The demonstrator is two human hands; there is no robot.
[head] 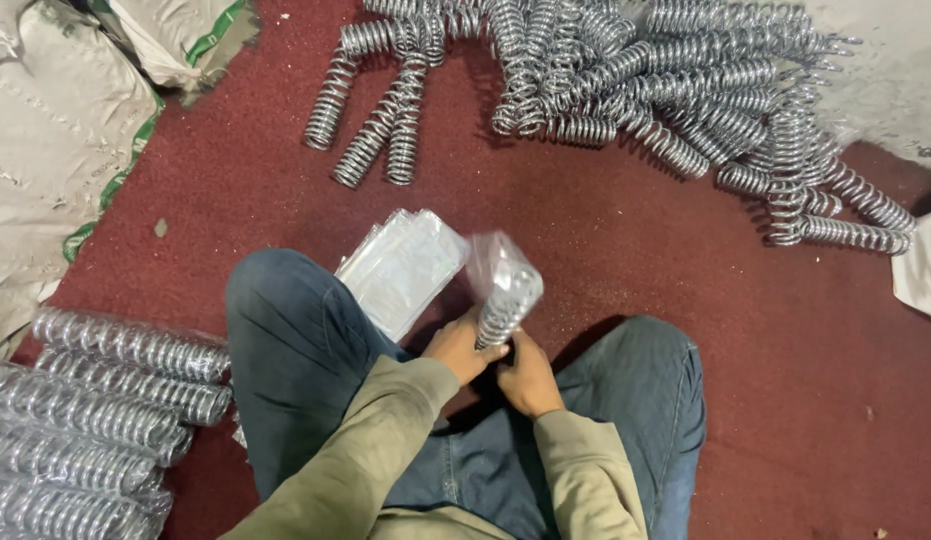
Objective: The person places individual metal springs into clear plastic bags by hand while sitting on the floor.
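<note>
Here, the left hand (456, 350) and the right hand (529, 377) both grip the lower end of a spring (506, 295) in a clear bag (493, 258), held above the lap, beside a stack of empty bags (401, 268).

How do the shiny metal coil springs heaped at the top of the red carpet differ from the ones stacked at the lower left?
The heaped shiny metal coil springs are bare; the stacked springs at the lower left each sit in a clear plastic sleeve. The heaped ones lie tangled at many angles; the stacked ones lie side by side in a neat row. Both are silvery coils resting on the red carpet.
</note>
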